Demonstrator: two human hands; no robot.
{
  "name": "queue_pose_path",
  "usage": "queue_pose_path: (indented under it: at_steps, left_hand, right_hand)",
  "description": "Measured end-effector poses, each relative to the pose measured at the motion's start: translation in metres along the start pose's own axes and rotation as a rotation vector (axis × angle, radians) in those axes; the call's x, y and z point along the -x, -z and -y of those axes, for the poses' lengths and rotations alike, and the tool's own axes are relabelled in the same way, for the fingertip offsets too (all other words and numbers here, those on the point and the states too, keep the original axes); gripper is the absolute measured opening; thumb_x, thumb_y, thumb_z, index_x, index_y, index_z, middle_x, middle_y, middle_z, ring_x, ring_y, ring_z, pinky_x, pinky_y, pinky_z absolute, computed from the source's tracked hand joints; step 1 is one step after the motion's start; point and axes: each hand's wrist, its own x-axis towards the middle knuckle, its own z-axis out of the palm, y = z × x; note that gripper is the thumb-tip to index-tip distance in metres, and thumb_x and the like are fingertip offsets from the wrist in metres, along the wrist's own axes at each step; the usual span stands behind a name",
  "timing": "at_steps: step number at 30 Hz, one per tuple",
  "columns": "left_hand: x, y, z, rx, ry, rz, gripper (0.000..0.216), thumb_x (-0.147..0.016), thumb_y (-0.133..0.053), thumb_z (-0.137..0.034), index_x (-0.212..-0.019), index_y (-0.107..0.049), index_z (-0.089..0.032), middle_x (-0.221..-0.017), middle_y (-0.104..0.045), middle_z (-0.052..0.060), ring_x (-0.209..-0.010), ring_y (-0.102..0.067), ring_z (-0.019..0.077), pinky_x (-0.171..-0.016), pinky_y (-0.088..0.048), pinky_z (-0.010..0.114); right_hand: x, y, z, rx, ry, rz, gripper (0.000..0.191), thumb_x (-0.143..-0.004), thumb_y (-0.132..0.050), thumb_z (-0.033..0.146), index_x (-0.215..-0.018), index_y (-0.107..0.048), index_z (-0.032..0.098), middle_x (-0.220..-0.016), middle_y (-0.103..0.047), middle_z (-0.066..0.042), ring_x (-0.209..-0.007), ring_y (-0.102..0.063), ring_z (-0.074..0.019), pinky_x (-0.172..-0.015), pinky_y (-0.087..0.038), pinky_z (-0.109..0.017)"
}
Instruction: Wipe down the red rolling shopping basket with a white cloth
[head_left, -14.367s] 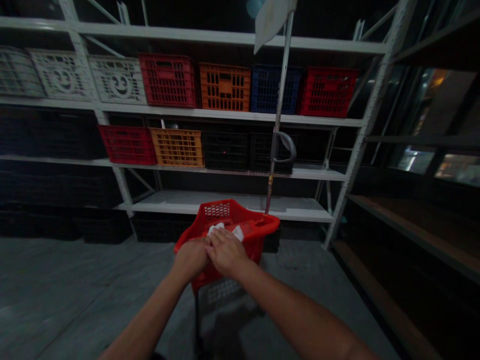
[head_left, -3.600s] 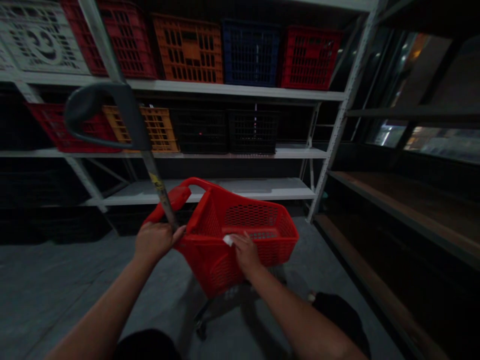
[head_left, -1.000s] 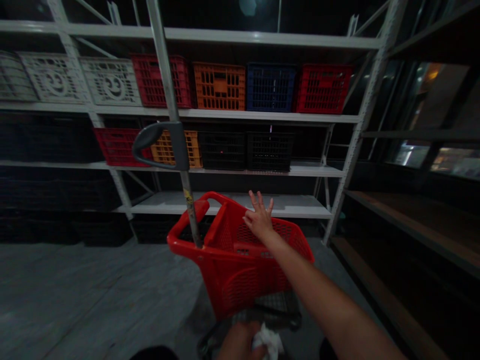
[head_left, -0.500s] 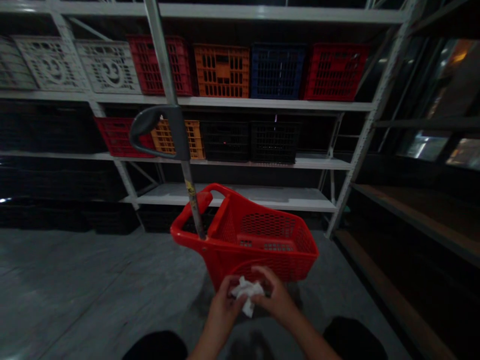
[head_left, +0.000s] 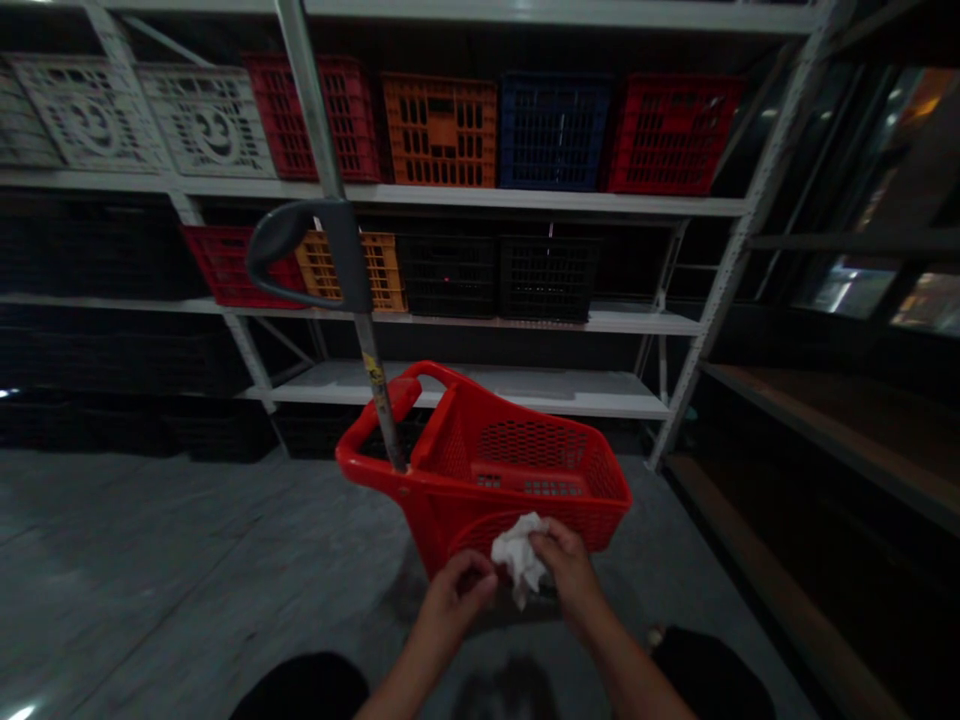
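Note:
A red plastic shopping cart (head_left: 517, 470) stands on the floor just ahead of me, its tall metal pole and grey handle (head_left: 300, 245) rising at its left. My right hand (head_left: 570, 575) is closed on a crumpled white cloth (head_left: 517, 555) held against the cart's near wall. My left hand (head_left: 454, 595) sits beside it with curled fingers, close to the cloth's left edge; whether it grips the cloth I cannot tell.
White metal shelving (head_left: 480, 205) spans the back, loaded with white, red, orange, blue and black crates. Darker wooden shelves (head_left: 832, 440) run along the right. Grey concrete floor (head_left: 150, 560) lies to the left. My dark knees show at the bottom.
Half a second ago both hands bunched the cloth lower down. Now the right hand has lifted it up against the cart's wall, and the left hand has eased slightly off it.

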Motion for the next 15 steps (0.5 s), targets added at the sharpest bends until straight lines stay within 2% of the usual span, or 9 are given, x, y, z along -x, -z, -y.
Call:
queue_pose_path:
  at_steps: [4, 7, 9, 12, 15]
  left_hand:
    - [-0.003, -0.004, -0.009, 0.325, 0.086, 0.034, 0.046, -0.058, -0.068, -0.04, -0.094, -0.058, -0.015, -0.092, -0.064, 0.007, -0.086, -0.058, 0.0198, -0.077, -0.044, 0.03]
    - [0.0, -0.004, -0.019, 0.522, 0.192, 0.132, 0.044, -0.062, -0.066, -0.035, -0.099, -0.057, -0.014, -0.092, -0.064, 0.008, -0.083, -0.06, 0.0197, -0.077, -0.046, 0.032]
    - [0.001, -0.001, -0.025, 0.635, 0.23, 0.155, 0.041, -0.064, -0.065, -0.03, -0.101, -0.055, -0.015, -0.09, -0.064, 0.008, -0.079, -0.061, 0.018, -0.074, -0.047, 0.032]
    - [-0.001, 0.006, -0.025, 0.68, 0.249, 0.062, 0.043, -0.059, -0.068, -0.023, -0.099, -0.053, -0.017, -0.087, -0.064, 0.005, -0.071, -0.062, 0.0152, -0.066, -0.049, 0.028]
    - [-0.005, 0.007, -0.02, 0.613, 0.208, -0.047, 0.059, -0.053, -0.071, -0.02, -0.107, -0.047, -0.021, -0.092, -0.064, 0.004, -0.069, -0.061, 0.0146, -0.061, -0.049, 0.026]
  right_hand:
    - [0.007, -0.012, 0.007, -0.084, -0.063, 0.155, 0.027, -0.068, -0.061, 0.039, -0.083, -0.064, 0.017, -0.068, -0.063, -0.001, -0.06, -0.055, -0.0138, -0.057, -0.04, -0.023]
    - [0.009, -0.015, 0.007, -0.101, -0.072, 0.18, 0.024, -0.068, -0.062, 0.035, -0.083, -0.066, 0.017, -0.071, -0.064, -0.002, -0.063, -0.057, -0.0146, -0.062, -0.042, -0.025]
    - [0.007, -0.012, 0.005, -0.092, -0.069, 0.172, 0.023, -0.066, -0.063, 0.033, -0.082, -0.067, 0.017, -0.074, -0.065, -0.002, -0.066, -0.058, -0.0158, -0.067, -0.043, -0.028]
    - [0.004, -0.006, 0.0, -0.062, -0.064, 0.113, 0.024, -0.065, -0.063, 0.034, -0.081, -0.067, 0.016, -0.073, -0.066, -0.003, -0.069, -0.059, -0.0175, -0.068, -0.044, -0.029]
    - [0.003, -0.005, -0.005, -0.066, -0.056, 0.06, 0.032, -0.062, -0.065, 0.037, -0.087, -0.065, 0.017, -0.077, -0.066, -0.003, -0.072, -0.06, -0.0188, -0.066, -0.045, -0.029]
